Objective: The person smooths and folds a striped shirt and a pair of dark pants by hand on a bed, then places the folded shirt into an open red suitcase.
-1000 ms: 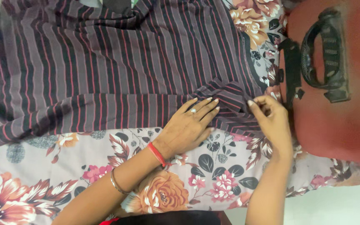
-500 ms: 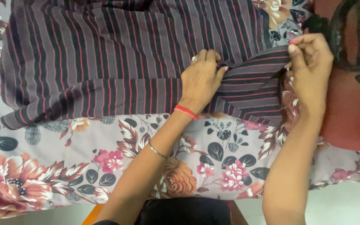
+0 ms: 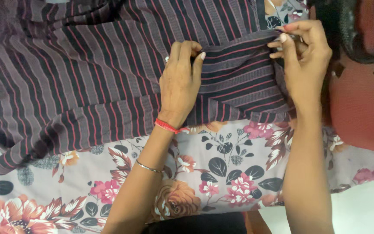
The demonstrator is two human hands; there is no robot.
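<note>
Striped maroon garment (image 3: 87, 73) lay over the floral bedsheet (image 3: 221, 169). Left hand (image 3: 179, 82) and right hand (image 3: 301, 56) each pinched its folded flap (image 3: 239, 82) beside the red bag (image 3: 360, 112).

Bare forearms; the left hand (image 3: 179, 84) wears a finger ring, red thread wristband and thin metal bangle.

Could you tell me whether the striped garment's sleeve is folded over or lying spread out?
Folded over: both hands, left hand and right hand, pinch the sleeve across the striped garment.
</note>
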